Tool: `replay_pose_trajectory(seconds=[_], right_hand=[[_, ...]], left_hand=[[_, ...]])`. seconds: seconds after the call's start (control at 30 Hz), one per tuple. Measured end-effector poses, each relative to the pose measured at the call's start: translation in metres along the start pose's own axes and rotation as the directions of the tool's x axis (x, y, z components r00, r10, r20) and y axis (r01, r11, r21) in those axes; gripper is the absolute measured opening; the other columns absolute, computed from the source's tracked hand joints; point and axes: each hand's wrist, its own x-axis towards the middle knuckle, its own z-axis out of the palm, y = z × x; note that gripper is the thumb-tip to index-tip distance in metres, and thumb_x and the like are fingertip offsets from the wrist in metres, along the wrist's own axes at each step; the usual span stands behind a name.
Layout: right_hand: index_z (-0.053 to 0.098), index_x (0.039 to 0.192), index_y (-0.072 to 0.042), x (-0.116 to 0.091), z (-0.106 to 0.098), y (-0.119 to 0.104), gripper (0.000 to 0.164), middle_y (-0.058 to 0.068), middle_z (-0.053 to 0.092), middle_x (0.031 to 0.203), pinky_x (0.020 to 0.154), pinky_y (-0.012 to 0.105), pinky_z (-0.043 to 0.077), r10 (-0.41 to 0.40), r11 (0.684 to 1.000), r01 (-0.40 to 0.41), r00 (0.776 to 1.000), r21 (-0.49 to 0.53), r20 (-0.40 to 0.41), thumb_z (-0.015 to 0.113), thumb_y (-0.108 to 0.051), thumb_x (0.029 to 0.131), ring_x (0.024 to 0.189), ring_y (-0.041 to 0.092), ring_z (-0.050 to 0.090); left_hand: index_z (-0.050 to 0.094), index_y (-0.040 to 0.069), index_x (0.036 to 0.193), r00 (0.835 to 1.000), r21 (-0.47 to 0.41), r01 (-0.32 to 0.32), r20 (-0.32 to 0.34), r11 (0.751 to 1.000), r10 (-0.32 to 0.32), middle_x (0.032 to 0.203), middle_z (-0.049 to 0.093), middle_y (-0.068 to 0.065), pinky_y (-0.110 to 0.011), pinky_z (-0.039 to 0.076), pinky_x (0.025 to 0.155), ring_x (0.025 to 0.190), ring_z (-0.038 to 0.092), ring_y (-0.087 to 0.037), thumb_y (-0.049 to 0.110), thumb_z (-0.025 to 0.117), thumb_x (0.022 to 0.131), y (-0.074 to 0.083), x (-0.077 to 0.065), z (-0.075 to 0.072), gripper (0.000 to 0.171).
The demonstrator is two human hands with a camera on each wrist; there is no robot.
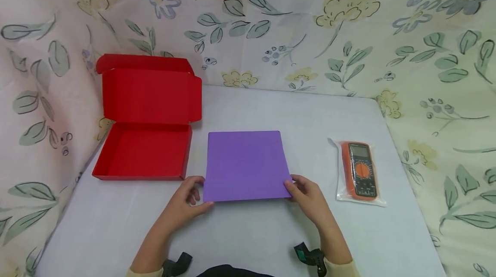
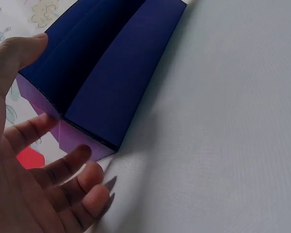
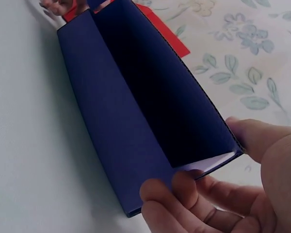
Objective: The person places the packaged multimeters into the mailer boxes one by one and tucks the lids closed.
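Note:
A purple cardboard box (image 1: 246, 165) lies mid-table, its lid raised a little at the side facing me. Dark blue inner panels (image 2: 116, 77) and a gap show in both wrist views. My left hand (image 1: 186, 201) holds its near left corner, thumb at the lid's edge and index finger against the side, the other fingers apart from it. At the near right corner, my right hand (image 1: 310, 197) grips the lid, thumb on top and fingers (image 3: 184, 189) curled at the side below. What lies inside the box is too dark to tell.
To the left stands a red box (image 1: 151, 98) with its lid up and its inside showing. An orange multimeter (image 1: 362, 171) in a clear plastic bag lies on the right. Floral cloth (image 1: 271, 27) hangs behind and beside the white table (image 1: 252, 238).

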Motion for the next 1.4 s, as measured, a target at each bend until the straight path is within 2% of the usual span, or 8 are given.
replay_pose_trajectory(seconds=[0.13, 0.37, 0.5, 0.87, 1.0, 1.13, 1.3, 1.4], right_hand=[[0.063, 0.132, 0.005, 0.000, 0.000, -0.001, 0.050, 0.012, 0.074, 0.101, 0.076, 0.034, 0.061, 0.012, 1.000, -0.012, 1.000, -0.012, -0.006, 0.069, -0.033, 0.100, 0.086, 0.022, 0.073], [0.063, 0.133, 0.004, 0.000, 0.000, 0.004, 0.046, 0.015, 0.073, 0.102, 0.079, 0.037, 0.061, -0.009, 0.998, 0.008, 1.000, 0.060, 0.006, 0.068, -0.028, 0.101, 0.091, 0.022, 0.072], [0.063, 0.132, 0.004, 0.000, 0.001, 0.007, 0.046, 0.014, 0.072, 0.102, 0.079, 0.036, 0.061, -0.013, 0.998, 0.014, 1.000, 0.054, -0.004, 0.069, -0.029, 0.101, 0.090, 0.021, 0.072], [0.065, 0.131, 0.003, -0.002, 0.001, 0.003, 0.048, 0.011, 0.071, 0.097, 0.079, 0.037, 0.061, 0.004, 1.000, -0.004, 1.000, 0.005, -0.028, 0.073, -0.031, 0.098, 0.086, 0.019, 0.070], [0.063, 0.132, 0.004, -0.002, 0.001, 0.003, 0.047, 0.012, 0.071, 0.097, 0.078, 0.037, 0.061, -0.019, 1.000, 0.019, 0.999, -0.010, -0.028, 0.071, -0.028, 0.099, 0.085, 0.018, 0.070], [0.064, 0.131, 0.005, -0.001, 0.001, 0.005, 0.045, 0.012, 0.072, 0.096, 0.075, 0.035, 0.061, -0.010, 1.000, 0.009, 1.000, -0.008, -0.027, 0.071, -0.026, 0.099, 0.085, 0.019, 0.072], [0.064, 0.131, 0.003, -0.001, 0.001, 0.007, 0.045, 0.013, 0.073, 0.096, 0.074, 0.033, 0.061, 0.025, 0.999, -0.024, 0.999, 0.035, -0.025, 0.073, -0.025, 0.097, 0.085, 0.023, 0.073], [0.061, 0.134, 0.002, 0.000, 0.001, 0.007, 0.049, 0.014, 0.073, 0.098, 0.077, 0.035, 0.061, 0.029, 0.998, -0.027, 0.999, 0.054, -0.024, 0.074, -0.026, 0.097, 0.088, 0.024, 0.073]], left_hand=[[0.059, 0.011, 0.131, 1.000, -0.008, 0.013, -0.008, 1.000, -0.013, 0.098, 0.058, -0.010, -0.026, 0.050, 0.069, 0.082, 0.055, -0.024, 0.021, 0.090, 0.079, 0.002, -0.002, 0.000, 0.062], [0.065, 0.006, 0.127, 0.996, -0.048, -0.044, -0.083, 0.998, 0.040, 0.096, 0.059, -0.003, -0.025, 0.051, 0.069, 0.083, 0.056, -0.017, 0.015, 0.081, 0.089, 0.005, -0.008, 0.005, 0.042], [0.065, 0.007, 0.127, 0.993, -0.041, -0.019, -0.121, 0.999, 0.013, 0.098, 0.060, 0.000, -0.023, 0.051, 0.072, 0.087, 0.056, -0.016, 0.012, 0.075, 0.093, 0.004, -0.008, 0.010, 0.036], [0.061, 0.009, 0.132, 0.990, -0.059, 0.019, -0.138, 0.998, -0.027, 0.105, 0.061, -0.003, -0.023, 0.053, 0.071, 0.084, 0.059, -0.018, 0.013, 0.073, 0.095, 0.002, -0.008, 0.016, 0.039], [0.064, 0.007, 0.131, 0.985, -0.111, 0.051, -0.157, 0.993, -0.068, 0.107, 0.065, -0.005, -0.024, 0.054, 0.068, 0.082, 0.062, -0.017, 0.015, 0.075, 0.095, 0.004, -0.010, 0.017, 0.039], [0.066, 0.004, 0.129, 0.978, -0.210, 0.098, -0.159, 0.973, -0.133, 0.107, 0.071, -0.008, -0.025, 0.056, 0.069, 0.083, 0.068, -0.017, 0.016, 0.076, 0.094, 0.007, -0.012, 0.018, 0.039], [0.063, 0.002, 0.118, 0.965, -0.363, 0.146, -0.153, 0.920, -0.213, 0.095, 0.072, -0.016, -0.032, 0.058, 0.064, 0.073, 0.068, -0.030, 0.014, 0.077, 0.093, 0.013, -0.012, 0.019, 0.030], [0.061, 0.001, 0.118, 0.961, -0.426, 0.156, -0.143, 0.891, -0.237, 0.096, 0.071, -0.017, -0.032, 0.057, 0.061, 0.071, 0.065, -0.031, 0.011, 0.076, 0.094, 0.016, -0.009, 0.019, 0.030]])
